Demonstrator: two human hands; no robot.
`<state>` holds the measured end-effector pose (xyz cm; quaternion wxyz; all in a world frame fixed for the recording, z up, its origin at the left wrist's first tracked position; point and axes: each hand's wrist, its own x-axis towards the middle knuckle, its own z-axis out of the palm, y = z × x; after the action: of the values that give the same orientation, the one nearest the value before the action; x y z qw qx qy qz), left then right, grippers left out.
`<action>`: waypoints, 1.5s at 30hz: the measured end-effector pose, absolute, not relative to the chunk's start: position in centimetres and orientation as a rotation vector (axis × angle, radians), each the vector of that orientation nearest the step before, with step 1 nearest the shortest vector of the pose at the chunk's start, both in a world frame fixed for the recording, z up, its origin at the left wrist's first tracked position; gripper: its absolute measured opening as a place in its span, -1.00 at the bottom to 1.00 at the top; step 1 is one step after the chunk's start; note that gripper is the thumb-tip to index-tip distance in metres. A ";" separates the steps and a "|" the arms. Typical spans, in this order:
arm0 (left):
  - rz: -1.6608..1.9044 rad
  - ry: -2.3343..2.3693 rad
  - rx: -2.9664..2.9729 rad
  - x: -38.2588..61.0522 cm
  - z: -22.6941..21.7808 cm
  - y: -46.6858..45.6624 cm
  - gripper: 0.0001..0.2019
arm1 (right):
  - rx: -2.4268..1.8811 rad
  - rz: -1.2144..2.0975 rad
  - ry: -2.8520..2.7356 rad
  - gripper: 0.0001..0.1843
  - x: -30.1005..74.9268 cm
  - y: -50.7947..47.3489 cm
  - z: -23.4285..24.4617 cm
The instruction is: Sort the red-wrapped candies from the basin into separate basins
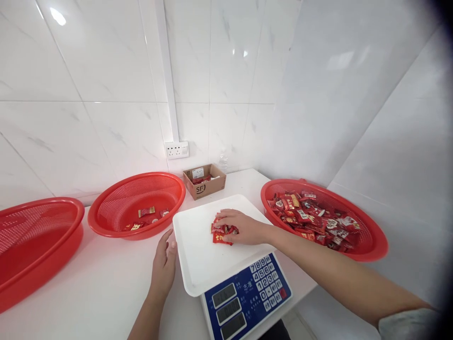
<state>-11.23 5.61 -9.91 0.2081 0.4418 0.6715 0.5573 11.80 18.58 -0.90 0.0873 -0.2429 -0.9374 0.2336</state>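
My right hand (244,226) is over the white scale pan (198,269), its fingers curled round several small red wrapped snack packets (222,235). The packets sit at the middle of the pan, partly covered by my fingers. Beside the pan's left edge, my left hand (164,259) is held with fingers apart and nothing in it. Below the pan is the blue keypad panel of the digital scale (249,297); its display digits are too faint to read.
A red basket (378,241) heaped with red packets stands at right. Another red basket (101,226) at left holds a few packets, and a third red basket (76,241) is partly out of view. Behind the scale are a cardboard box (214,188) and a clear plastic bottle (223,161).
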 end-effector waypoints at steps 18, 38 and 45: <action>1.536 1.872 1.241 -11.2 -9.7 5.5 -0.50 | -0.962 0.830 -2.794 -0.28 13.5 18.9 -0.3; 1.525 1.888 1.229 -11.2 -10.0 5.5 -0.51 | -0.792 0.857 -2.901 -0.22 11.9 18.9 -0.3; 1.535 1.869 1.227 -11.3 -10.0 5.5 -0.51 | -0.879 0.833 -2.809 -0.42 14.6 19.5 0.7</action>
<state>-11.25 5.49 -10.02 0.2129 0.4421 0.6734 0.5530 14.59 19.48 0.69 0.0412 -0.2871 -0.9175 0.2720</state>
